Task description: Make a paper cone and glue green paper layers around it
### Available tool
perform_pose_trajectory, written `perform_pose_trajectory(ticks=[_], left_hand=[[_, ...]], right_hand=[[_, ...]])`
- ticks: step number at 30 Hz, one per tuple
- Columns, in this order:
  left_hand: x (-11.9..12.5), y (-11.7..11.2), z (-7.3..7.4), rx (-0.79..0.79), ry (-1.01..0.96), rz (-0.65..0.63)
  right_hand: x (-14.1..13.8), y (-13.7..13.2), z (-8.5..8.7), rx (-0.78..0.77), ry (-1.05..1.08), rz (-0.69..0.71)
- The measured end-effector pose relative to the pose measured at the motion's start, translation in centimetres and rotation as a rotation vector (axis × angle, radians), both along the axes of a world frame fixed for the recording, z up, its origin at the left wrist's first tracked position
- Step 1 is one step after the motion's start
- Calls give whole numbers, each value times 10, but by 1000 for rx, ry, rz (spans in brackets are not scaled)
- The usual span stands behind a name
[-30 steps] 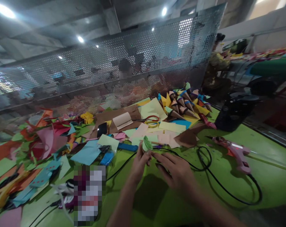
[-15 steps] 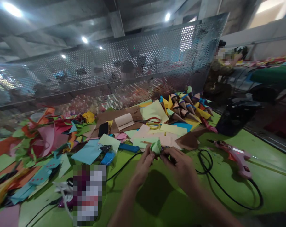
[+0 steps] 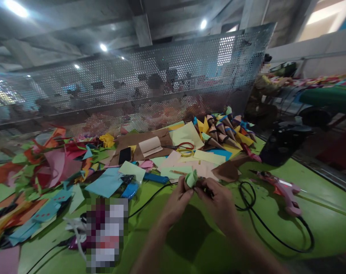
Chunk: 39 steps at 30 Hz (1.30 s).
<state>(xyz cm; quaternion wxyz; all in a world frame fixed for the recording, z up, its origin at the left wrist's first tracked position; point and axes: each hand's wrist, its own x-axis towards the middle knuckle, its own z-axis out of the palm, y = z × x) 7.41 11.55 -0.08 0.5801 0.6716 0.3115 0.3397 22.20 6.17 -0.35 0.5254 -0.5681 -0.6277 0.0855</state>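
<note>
My left hand (image 3: 177,199) grips a rolled piece of light green paper (image 3: 192,177) above the green table, its curled top standing out over the fingers. A brownish edge shows low on the roll; its lower part is hidden by my fingers. From the other side my right hand (image 3: 215,196) is closed, thumb and forefinger pinched at the roll's right side. Whether those fingertips hold the paper or something small is hard to make out. Just beyond my hands lie a pencil (image 3: 178,172) and pale paper sheets (image 3: 173,161).
A pink glue gun (image 3: 287,192) with a black cord lies at right, near a dark container (image 3: 285,142). Brown paper cones (image 3: 227,131) are heaped behind, near scissors (image 3: 185,149) and a phone (image 3: 125,156). Coloured paper scraps (image 3: 58,160) cover the left. A perforated metal screen (image 3: 173,91) stands behind.
The green roll has shifted slightly right and tilted, with its top now leaning right. My left fingers have moved around it; my right hand stays close beside it.
</note>
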Motion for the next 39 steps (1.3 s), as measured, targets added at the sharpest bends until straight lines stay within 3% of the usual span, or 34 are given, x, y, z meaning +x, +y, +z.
perform_pose_trajectory(ticks=[9,14,21,25,30,35,39], left_hand=[[-2,3,-10,-141,13,12],[-3,2,-6,-102,48,36],[-4,3,-3,16,152,39],[-3,2,-5,36,156,10],[-2,4,-11,-65,81,-23],[0,5,-14,-166,81,76],[2,3,-11,-137,105,110]], right_hand=[[6,-1,7,-83,188,110],[8,1,5,-135,270,140],[11,0,8,-33,31,123],[12,0,7,-14,4,117],[14,2,3,-29,28,126],[12,2,0,3,-19,110],[8,1,0,13,-79,82]])
